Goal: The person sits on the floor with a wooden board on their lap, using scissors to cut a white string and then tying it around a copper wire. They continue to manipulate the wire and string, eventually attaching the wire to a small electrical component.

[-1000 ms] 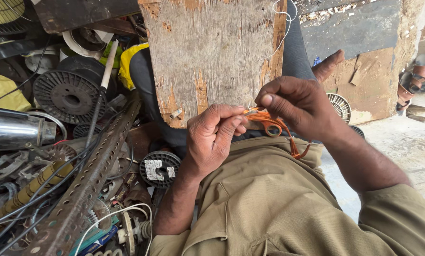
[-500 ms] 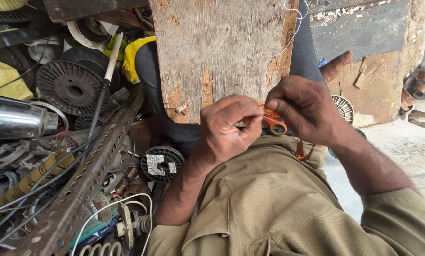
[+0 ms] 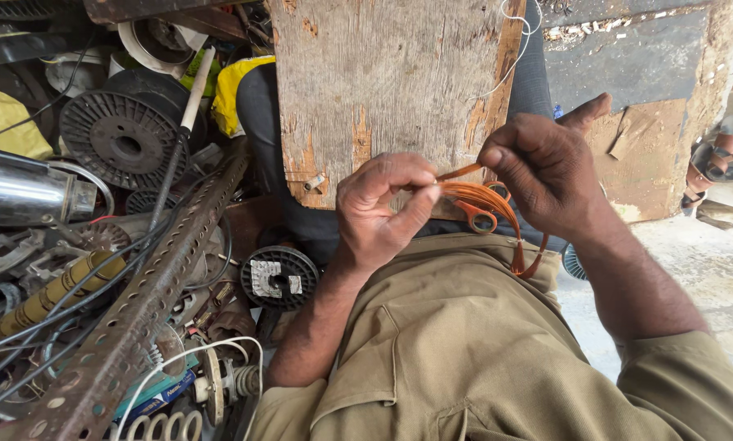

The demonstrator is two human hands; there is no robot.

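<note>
Head view: we look down at our own two hands, working over our lap in khaki clothing (image 3: 464,343).
Left hand (image 3: 383,208): we curl it nearly closed, thumb and fingertips pinching one end of a bundle of orange strips (image 3: 485,200).
Right hand (image 3: 546,167): we pinch the other end of the same bundle between thumb and forefinger, with the remaining fingers bent.
Orange strips: they span the short gap between our hands, then loop down below the right wrist, hanging just above our lap.
Wooden board (image 3: 399,82): it stands right behind our hands, worn and streaked with orange stains.
Left side: we see a heap of scrap, including a black spool (image 3: 121,139), a perforated metal bar (image 3: 150,302) and a shiny metal cylinder (image 3: 19,188).
</note>
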